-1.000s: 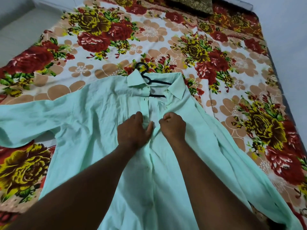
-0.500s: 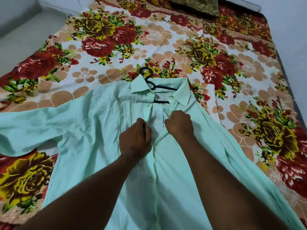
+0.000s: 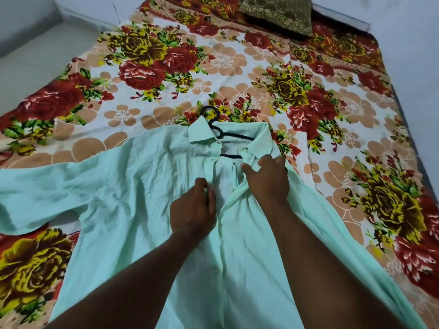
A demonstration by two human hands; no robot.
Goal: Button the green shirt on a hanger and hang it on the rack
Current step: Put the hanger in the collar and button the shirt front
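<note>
Creased mint-green shirt (image 3: 133,186) is lying over thin black hanger (image 3: 237,136); left hand (image 3: 192,210) is pinching placket, right hand (image 3: 266,179) is gripping front edge.

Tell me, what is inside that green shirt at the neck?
Inside the green shirt lies a black hanger: its hook pokes out past the collar, and two bars show in the open neck. Fabric covers its arms.

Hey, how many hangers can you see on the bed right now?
1. A black hanger sits in the collar of the green shirt, its hook resting on the floral bedsheet. Any others under the shirt would be hidden.
</note>
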